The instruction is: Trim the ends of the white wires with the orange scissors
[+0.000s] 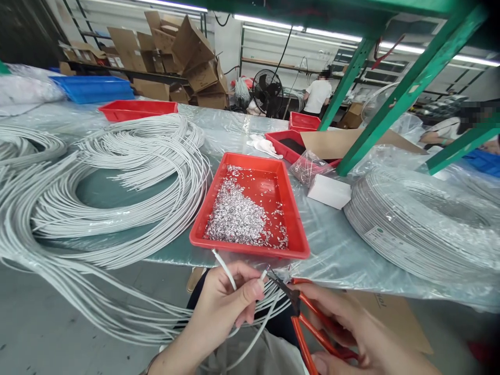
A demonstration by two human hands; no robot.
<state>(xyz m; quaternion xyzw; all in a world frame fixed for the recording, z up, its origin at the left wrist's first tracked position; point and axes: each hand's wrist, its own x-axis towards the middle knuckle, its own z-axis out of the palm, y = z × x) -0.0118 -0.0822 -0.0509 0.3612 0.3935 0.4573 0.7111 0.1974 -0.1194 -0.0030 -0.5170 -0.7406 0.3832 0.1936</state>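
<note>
My left hand (230,297) pinches a pale grey cable (224,269) near the table's front edge, with two cable ends sticking out above the fingers. My right hand (344,328) is wrapped round the orange handles of a pair of pliers or cutters (291,294). Their dark jaws touch or nearly touch the cable end by my left thumb. Just beyond my hands a red tray (297,229) holds a heap of small silvery metal pieces (236,213). A bundle of cables (144,307) runs from the left to below my hands.
Large cable coils (117,219) cover the left of the table. A wrapped cable spool (422,224), a white box (329,191) and a green metal post (406,94) stand at the right. Red and blue trays lie farther back; a person (318,94) is beyond the table.
</note>
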